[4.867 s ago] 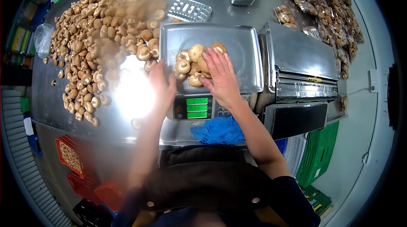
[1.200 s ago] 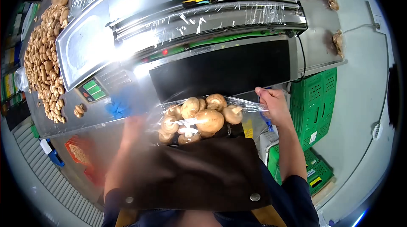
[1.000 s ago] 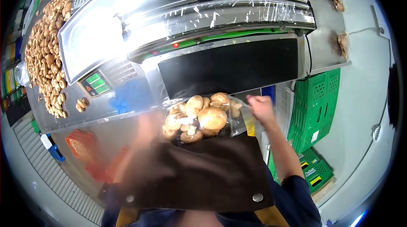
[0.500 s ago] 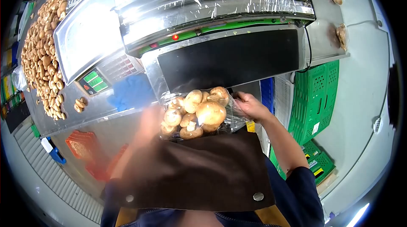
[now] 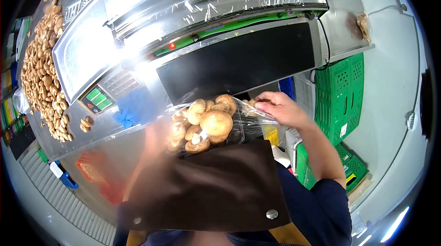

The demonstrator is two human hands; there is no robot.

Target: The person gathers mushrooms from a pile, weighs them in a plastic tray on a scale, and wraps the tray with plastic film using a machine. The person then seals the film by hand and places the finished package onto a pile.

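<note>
A clear plastic tray of brown mushrooms (image 5: 216,124) is in front of my apron, below the black plate of the wrapping machine. My left hand (image 5: 157,132) is at the tray's left side, closed on it; its fingers are blurred. At the right, my right hand (image 5: 278,108) is closed, pinching a stretch of clear plastic film (image 5: 252,119) that runs out from the tray's right end. Some film also stands up at the tray's upper left edge.
The film wrapping machine (image 5: 225,9) has a black plate (image 5: 243,64). Left of it stand a weighing scale (image 5: 78,53) and a mushroom pile (image 5: 43,71). A blue crumpled item (image 5: 131,108) lies by the scale. Green crates (image 5: 340,99) stand at the right, a red crate (image 5: 96,172) lower left.
My right hand has moved outward from the tray, stretching the film further right. The tray has shifted slightly left in view. The head view has turned a little.
</note>
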